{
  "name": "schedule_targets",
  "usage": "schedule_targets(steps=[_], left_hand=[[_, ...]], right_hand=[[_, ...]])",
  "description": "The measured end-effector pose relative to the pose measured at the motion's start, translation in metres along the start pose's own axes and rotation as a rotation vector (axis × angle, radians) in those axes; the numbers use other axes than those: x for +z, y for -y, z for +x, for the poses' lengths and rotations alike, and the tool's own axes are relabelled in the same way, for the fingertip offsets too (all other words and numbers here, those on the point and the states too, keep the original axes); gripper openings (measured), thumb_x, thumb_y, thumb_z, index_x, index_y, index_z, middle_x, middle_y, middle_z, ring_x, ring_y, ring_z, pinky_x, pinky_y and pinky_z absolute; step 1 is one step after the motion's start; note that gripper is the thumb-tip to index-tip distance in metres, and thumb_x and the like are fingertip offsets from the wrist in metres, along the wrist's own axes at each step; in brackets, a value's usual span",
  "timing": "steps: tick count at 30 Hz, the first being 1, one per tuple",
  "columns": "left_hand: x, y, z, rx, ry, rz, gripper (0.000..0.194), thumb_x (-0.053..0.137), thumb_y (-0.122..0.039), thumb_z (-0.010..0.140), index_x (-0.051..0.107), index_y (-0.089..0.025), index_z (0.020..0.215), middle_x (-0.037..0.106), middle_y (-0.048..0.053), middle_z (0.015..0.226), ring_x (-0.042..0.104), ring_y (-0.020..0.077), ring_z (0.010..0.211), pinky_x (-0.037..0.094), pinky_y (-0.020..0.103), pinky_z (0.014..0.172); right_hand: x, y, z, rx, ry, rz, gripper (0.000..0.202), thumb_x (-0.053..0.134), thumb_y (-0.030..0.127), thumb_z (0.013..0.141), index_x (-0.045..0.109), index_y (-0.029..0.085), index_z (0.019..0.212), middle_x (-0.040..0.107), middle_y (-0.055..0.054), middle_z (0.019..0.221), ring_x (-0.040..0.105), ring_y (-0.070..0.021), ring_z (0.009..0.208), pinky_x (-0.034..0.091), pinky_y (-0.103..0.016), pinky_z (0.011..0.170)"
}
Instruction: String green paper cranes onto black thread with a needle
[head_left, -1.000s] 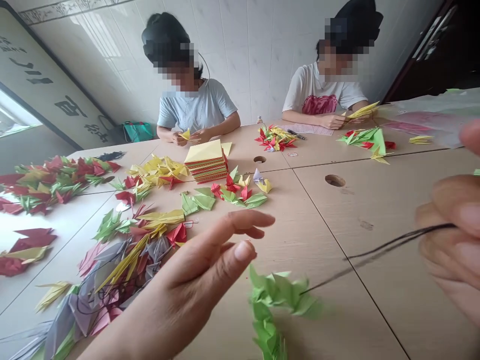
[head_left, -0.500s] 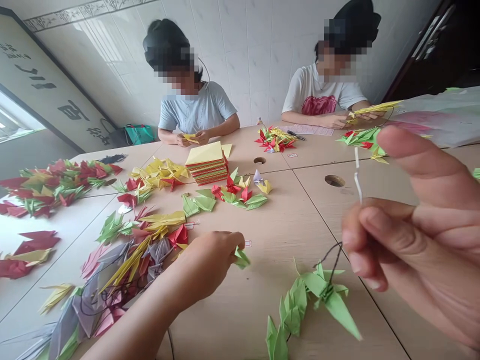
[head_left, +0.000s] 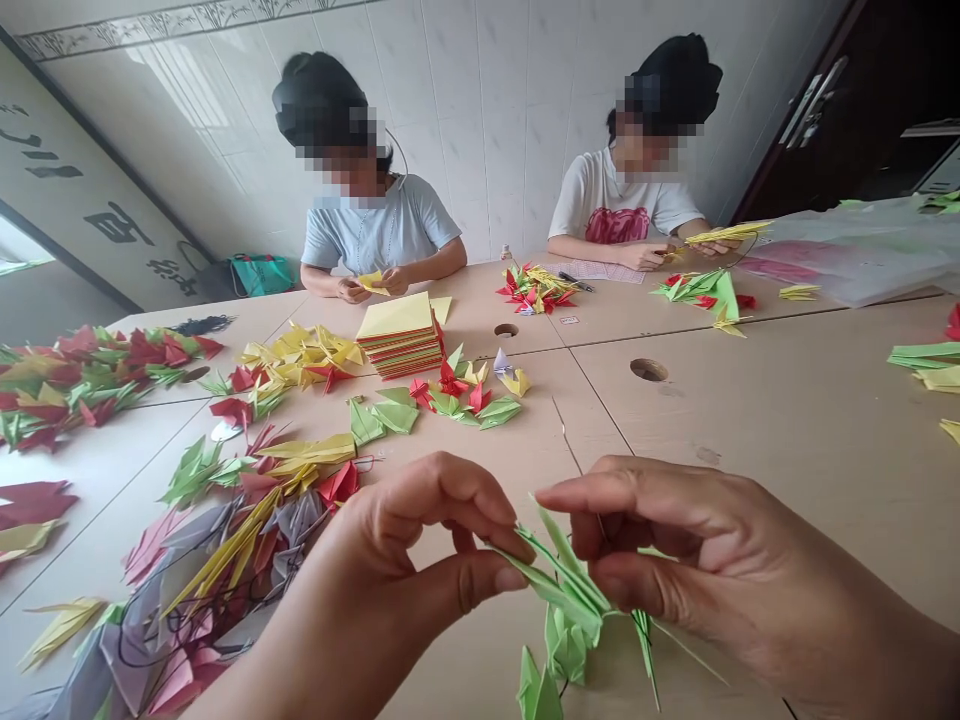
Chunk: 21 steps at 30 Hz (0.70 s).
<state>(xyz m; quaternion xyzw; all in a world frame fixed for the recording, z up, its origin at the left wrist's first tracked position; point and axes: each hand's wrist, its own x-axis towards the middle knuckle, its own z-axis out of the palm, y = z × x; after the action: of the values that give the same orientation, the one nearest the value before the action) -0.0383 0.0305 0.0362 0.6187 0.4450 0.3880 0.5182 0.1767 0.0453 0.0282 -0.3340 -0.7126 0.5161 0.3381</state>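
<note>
Green paper point(head_left: 566, 597), now between facing fingers point(head_left: 480, 500)

Along the table's point(head_left: 810, 400) far edge you face two seated co-workers point(head_left: 382, 235), one small bottle point(head_left: 506, 253) and one pen point(head_left: 577, 284). You can count three round holes point(head_left: 649, 370) and one stack of square paper point(head_left: 401, 345); the green folded paper pieces point(head_left: 566, 640) nearest you overlap too closely to count.

Left grip point(head_left: 427, 540): 1 of 2 bare human hands, with slim fingers point(head_left: 457, 483) and a short thumbnail point(head_left: 512, 578); the left forearm point(head_left: 300, 640) is bare to the lower edge of view. Right grip point(head_left: 682, 550): the matching hand, its thumb point(head_left: 654, 588) creased at the joint, with a wrist point(head_left: 814, 605) and right forearm point(head_left: 900, 650) likewise bare.
</note>
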Motion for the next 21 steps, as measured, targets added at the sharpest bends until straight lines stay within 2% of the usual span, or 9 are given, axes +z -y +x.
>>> schedule_targets(steps=[5,8,12,15,18,21], left_hand=[[0.002,0.001,0.0,0.042,0.0,0.087,0.01,0.07,-0.024,0.077,0.061,-0.026,0.08,0.061,-0.005,0.076,0.059,0.0101,0.075,0.048,0.02,0.07],[0.003,0.001,-0.001,0.1,-0.028,0.151,0.009,0.069,-0.023,0.078,0.061,-0.028,0.081,0.061,-0.006,0.076,0.058,0.0098,0.074,0.046,0.02,0.068],[0.003,-0.001,-0.005,0.189,-0.054,0.258,0.013,0.065,-0.02,0.081,0.059,-0.031,0.085,0.063,-0.007,0.079,0.058,0.0096,0.074,0.046,0.021,0.068],[0.005,-0.006,-0.007,0.237,-0.012,0.314,0.013,0.062,-0.017,0.082,0.059,-0.03,0.086,0.063,-0.006,0.08,0.058,0.0108,0.077,0.047,0.022,0.072],[0.008,-0.011,-0.006,0.281,0.037,0.326,0.015,0.07,-0.019,0.075,0.06,-0.026,0.085,0.063,-0.004,0.08,0.059,0.0128,0.078,0.048,0.023,0.071],[0.009,-0.011,-0.002,0.416,0.046,0.417,0.019,0.067,-0.008,0.074,0.06,-0.023,0.083,0.064,-0.002,0.073,0.059,0.0131,0.072,0.049,0.022,0.067]], right_hand=[[0.0,0.0,-0.001,-0.107,0.015,-0.058,0.037,0.065,0.023,0.083,0.061,0.041,0.116,0.06,0.005,0.08,0.059,-0.0071,0.071,0.049,-0.016,0.064],[0.0,0.001,-0.002,-0.111,0.029,-0.118,0.025,0.065,0.023,0.084,0.065,0.035,0.105,0.061,0.005,0.079,0.059,-0.007,0.071,0.047,-0.016,0.064],[0.0,0.004,-0.002,-0.059,-0.032,-0.172,0.002,0.066,0.024,0.082,0.066,0.026,0.082,0.062,0.005,0.073,0.057,-0.0069,0.066,0.044,-0.015,0.058],[0.001,0.006,0.0,-0.05,-0.083,-0.232,0.007,0.066,0.023,0.081,0.065,0.024,0.075,0.061,0.006,0.067,0.055,-0.007,0.06,0.042,-0.015,0.054],[0.003,0.007,0.001,-0.07,-0.106,-0.294,0.01,0.065,0.022,0.081,0.064,0.023,0.072,0.061,0.005,0.064,0.055,-0.0075,0.057,0.042,-0.016,0.051],[0.004,0.008,0.001,-0.123,-0.138,-0.355,0.012,0.064,0.02,0.081,0.063,0.021,0.069,0.059,0.004,0.062,0.055,-0.0079,0.054,0.041,-0.017,0.048]])
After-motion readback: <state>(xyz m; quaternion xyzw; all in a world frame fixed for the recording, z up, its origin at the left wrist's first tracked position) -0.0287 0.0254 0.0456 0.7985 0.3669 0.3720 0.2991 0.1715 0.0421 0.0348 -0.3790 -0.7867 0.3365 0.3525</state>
